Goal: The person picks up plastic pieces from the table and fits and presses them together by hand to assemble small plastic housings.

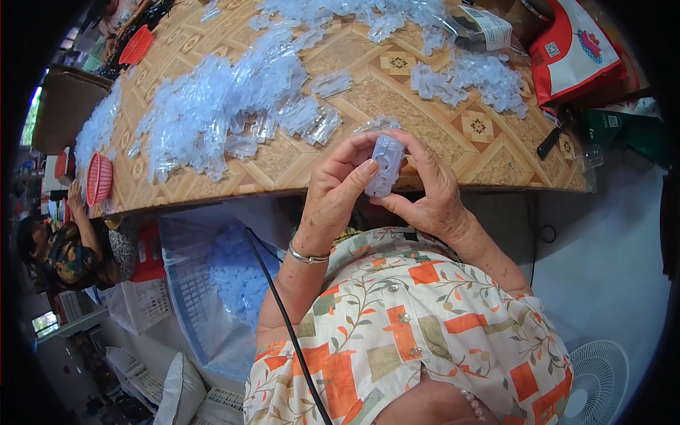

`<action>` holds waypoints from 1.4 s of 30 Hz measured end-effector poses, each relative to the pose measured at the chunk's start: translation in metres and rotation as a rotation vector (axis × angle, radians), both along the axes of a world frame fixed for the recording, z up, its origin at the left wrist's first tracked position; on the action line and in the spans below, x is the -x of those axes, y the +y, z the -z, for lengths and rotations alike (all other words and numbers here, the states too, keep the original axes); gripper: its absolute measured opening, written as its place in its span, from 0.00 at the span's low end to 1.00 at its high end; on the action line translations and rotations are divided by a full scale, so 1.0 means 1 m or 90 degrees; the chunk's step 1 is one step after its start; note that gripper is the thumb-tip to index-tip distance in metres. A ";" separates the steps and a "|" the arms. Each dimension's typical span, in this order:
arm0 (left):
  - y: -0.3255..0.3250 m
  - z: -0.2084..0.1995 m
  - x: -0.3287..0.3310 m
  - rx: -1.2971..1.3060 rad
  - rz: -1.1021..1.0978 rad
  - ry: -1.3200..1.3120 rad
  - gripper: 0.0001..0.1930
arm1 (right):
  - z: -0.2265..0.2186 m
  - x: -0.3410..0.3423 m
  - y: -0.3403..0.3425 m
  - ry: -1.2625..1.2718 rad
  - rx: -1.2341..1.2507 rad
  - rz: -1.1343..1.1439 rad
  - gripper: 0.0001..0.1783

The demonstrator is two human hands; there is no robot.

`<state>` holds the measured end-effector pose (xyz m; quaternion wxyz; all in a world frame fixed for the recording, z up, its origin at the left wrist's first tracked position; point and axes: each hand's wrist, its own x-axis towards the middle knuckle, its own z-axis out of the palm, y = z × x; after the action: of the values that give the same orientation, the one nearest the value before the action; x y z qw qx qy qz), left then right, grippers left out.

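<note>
A small translucent plastic case, oblong with a round recess in it, is held upright above the table's near edge. My left hand grips its left side, thumb across the front and fingers curled behind. At its right, my right hand has the index finger by the upper end and the thumb by the lower end. Just beyond my fingertips lies another clear piece on the table. Farther off, a large heap of clear plastic pieces spreads over the left and middle of the tabletop.
The patterned table carries a smaller pile of translucent parts, a red bag and a black-handled tool at right. A red basket sits near a person at left. Below stands a lined crate; a fan is lower right.
</note>
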<state>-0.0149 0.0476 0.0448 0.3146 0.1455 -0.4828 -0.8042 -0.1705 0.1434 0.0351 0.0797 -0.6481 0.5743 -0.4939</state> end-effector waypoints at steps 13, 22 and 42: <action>0.006 0.001 0.003 -0.021 -0.005 0.026 0.22 | -0.001 0.004 0.002 -0.005 -0.001 -0.009 0.52; 0.000 -0.003 0.000 0.033 0.043 0.009 0.21 | -0.001 0.006 0.004 0.031 0.020 -0.013 0.52; -0.006 -0.004 0.005 0.043 0.032 -0.012 0.21 | 0.008 0.009 -0.007 0.007 0.029 -0.028 0.50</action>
<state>-0.0201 0.0412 0.0487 0.2945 0.1301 -0.5160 -0.7938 -0.1796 0.1359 0.0266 0.0723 -0.6650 0.5491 -0.5011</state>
